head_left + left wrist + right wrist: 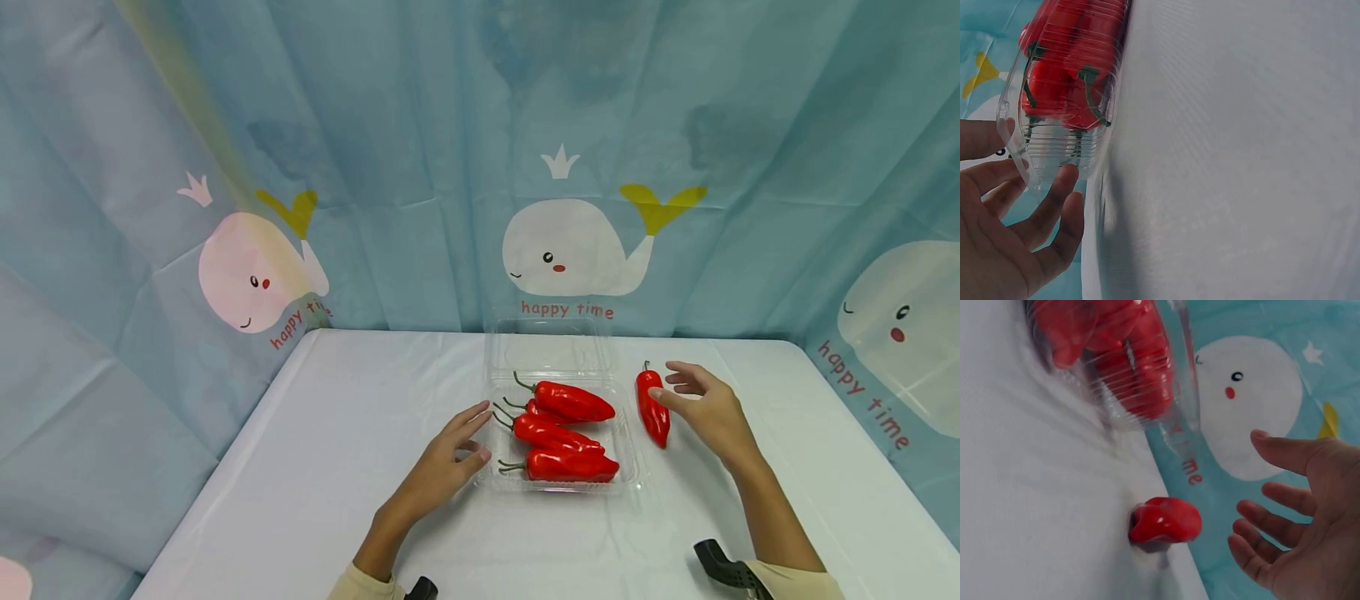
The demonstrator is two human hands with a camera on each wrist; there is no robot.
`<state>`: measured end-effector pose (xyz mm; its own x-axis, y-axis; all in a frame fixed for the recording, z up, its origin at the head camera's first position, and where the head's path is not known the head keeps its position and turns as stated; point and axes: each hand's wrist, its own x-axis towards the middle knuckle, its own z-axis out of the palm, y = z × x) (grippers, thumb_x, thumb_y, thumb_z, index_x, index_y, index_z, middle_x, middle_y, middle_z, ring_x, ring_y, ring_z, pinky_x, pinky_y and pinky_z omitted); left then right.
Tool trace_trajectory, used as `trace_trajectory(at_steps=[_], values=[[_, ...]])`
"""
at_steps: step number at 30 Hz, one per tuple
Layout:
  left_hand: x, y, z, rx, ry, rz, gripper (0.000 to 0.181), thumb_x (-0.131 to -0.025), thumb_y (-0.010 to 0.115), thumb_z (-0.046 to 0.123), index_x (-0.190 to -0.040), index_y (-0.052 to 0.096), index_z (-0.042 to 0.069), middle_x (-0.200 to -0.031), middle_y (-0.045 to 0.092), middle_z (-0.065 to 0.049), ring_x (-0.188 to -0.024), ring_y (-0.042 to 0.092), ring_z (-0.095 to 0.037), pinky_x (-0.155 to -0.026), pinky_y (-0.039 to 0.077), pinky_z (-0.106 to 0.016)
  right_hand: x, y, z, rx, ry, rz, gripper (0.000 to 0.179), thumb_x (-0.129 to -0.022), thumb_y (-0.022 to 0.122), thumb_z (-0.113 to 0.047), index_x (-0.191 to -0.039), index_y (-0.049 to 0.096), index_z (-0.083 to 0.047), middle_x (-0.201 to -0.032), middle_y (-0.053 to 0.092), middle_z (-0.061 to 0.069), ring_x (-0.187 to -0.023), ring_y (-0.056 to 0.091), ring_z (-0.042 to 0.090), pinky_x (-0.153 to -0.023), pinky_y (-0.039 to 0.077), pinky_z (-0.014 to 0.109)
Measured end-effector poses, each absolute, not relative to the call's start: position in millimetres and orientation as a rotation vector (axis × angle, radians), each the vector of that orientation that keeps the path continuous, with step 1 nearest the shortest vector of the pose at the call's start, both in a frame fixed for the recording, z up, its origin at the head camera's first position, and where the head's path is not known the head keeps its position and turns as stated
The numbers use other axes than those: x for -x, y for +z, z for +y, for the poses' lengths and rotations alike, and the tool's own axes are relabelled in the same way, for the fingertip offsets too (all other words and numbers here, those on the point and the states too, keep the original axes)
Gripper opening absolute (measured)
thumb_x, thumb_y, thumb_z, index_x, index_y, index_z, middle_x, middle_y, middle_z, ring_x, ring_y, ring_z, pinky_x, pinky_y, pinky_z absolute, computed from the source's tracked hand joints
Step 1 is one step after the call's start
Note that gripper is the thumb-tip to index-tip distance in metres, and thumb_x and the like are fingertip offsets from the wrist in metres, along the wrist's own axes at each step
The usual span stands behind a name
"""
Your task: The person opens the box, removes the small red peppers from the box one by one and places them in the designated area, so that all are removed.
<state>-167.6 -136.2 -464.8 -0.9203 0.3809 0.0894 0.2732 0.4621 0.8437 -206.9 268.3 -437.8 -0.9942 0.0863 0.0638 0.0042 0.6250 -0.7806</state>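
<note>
A clear plastic clamshell box stands in the middle of the white table, its lid folded back behind it. Several red peppers with green stems lie inside, stems to the left. One more red pepper lies on the table right of the box. My left hand is at the box's left edge, fingers loosely spread; whether the fingertips touch the plastic I cannot tell. My right hand hovers by the single pepper, fingers relaxed; the right wrist view shows a gap between this hand and the pepper.
A white cloth covers the table. Behind it and at its sides hangs a blue curtain printed with whales. Black wrist straps show near the sleeves at the lower edge.
</note>
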Motion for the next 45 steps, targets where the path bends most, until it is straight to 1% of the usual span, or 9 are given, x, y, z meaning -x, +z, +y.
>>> trace_trajectory(at_steps=[3, 5, 9, 12, 20, 28, 30, 37, 45], values=[[168.1, -464.9, -136.3, -0.579, 1.462, 2.592, 0.06, -0.106, 0.064, 0.017, -0.162, 0.044, 0.009, -0.172, 0.034, -0.002, -0.12, 0.067, -0.029, -0.095, 0.057, -0.047, 204.8, -431.1, 263.2, 0.01, 1.315, -2.722, 0.076, -0.098, 0.074, -0.045, -0.158, 0.048, -0.008, -0.145, 0.058, 0.027, -0.131, 0.054, 0.049, -0.091, 0.06, 0.058], [168.2, -464.8, -136.3, -0.577, 1.464, 2.591, 0.06, -0.106, 0.064, 0.015, -0.162, 0.044, 0.009, -0.172, 0.034, -0.002, -0.12, 0.067, -0.029, -0.094, 0.057, -0.045, 203.3, -426.7, 259.8, -0.046, 1.316, -2.712, 0.074, -0.097, 0.076, -0.042, -0.157, 0.049, -0.008, -0.144, 0.058, 0.027, -0.129, 0.056, 0.048, -0.088, 0.062, 0.044], [167.8, -464.1, -136.0, -0.577, 1.466, 2.591, 0.06, -0.105, 0.064, 0.013, -0.162, 0.044, 0.008, -0.172, 0.034, -0.003, -0.121, 0.067, -0.03, -0.093, 0.057, -0.044, 200.1, -420.0, 252.8, -0.159, 1.33, -2.7, 0.07, -0.097, 0.077, -0.038, -0.155, 0.051, -0.009, -0.143, 0.061, 0.023, -0.127, 0.059, 0.043, -0.085, 0.053, 0.016], [167.7, -463.9, -135.6, -0.581, 1.467, 2.589, 0.06, -0.105, 0.064, 0.012, -0.162, 0.044, 0.007, -0.172, 0.034, -0.005, -0.121, 0.067, -0.031, -0.094, 0.057, -0.045, 197.5, -416.7, 247.4, -0.231, 1.342, -2.696, 0.069, -0.097, 0.078, -0.039, -0.154, 0.052, -0.012, -0.142, 0.062, 0.018, -0.128, 0.059, 0.04, -0.086, 0.049, 0.01], [168.2, -464.0, -134.5, -0.588, 1.473, 2.597, 0.059, -0.106, 0.063, 0.013, -0.161, 0.044, 0.006, -0.172, 0.034, -0.007, -0.126, 0.066, -0.036, -0.097, 0.057, -0.054, 192.7, -413.7, 236.0, -0.385, 1.42, -2.63, 0.064, -0.097, 0.079, -0.032, -0.154, 0.053, -0.016, -0.138, 0.065, 0.011, -0.12, 0.062, 0.036, -0.084, 0.059, 0.022], [166.7, -464.3, -134.6, -0.582, 1.474, 2.592, 0.06, -0.106, 0.063, 0.013, -0.162, 0.044, 0.007, -0.172, 0.034, -0.004, -0.127, 0.064, -0.035, -0.097, 0.057, -0.052, 189.1, -412.6, 231.4, -0.535, 1.596, -2.583, 0.056, -0.098, 0.077, -0.022, -0.15, 0.057, -0.019, -0.136, 0.065, 0.006, -0.113, 0.069, 0.023, -0.086, 0.062, 0.03], [166.8, -464.4, -134.5, -0.582, 1.472, 2.591, 0.06, -0.105, 0.063, 0.012, -0.162, 0.044, 0.007, -0.173, 0.033, -0.004, -0.127, 0.064, -0.035, -0.098, 0.057, -0.052, 188.3, -412.7, 230.0, -0.574, 1.648, -2.566, 0.055, -0.098, 0.077, -0.019, -0.149, 0.057, -0.018, -0.135, 0.065, 0.007, -0.114, 0.069, 0.025, -0.086, 0.062, 0.031], [167.1, -465.4, -134.1, -0.585, 1.47, 2.592, 0.06, -0.105, 0.063, 0.012, -0.162, 0.044, 0.006, -0.172, 0.034, -0.005, -0.126, 0.065, -0.035, -0.098, 0.058, -0.052, 185.8, -415.3, 222.7, -0.696, 1.812, -2.565, 0.058, -0.096, 0.078, -0.013, -0.15, 0.057, -0.013, -0.139, 0.062, 0.018, -0.12, 0.063, 0.048, -0.086, 0.063, 0.034], [167.4, -465.0, -134.0, -0.585, 1.458, 2.604, 0.06, -0.105, 0.063, 0.012, -0.162, 0.043, 0.006, -0.172, 0.034, -0.006, -0.125, 0.066, -0.033, -0.097, 0.058, -0.048, 186.0, -417.6, 216.5, -0.806, 1.934, -2.632, 0.059, -0.095, 0.077, -0.012, -0.15, 0.055, -0.008, -0.131, 0.065, 0.023, -0.12, 0.062, 0.049, -0.086, 0.064, 0.038]])
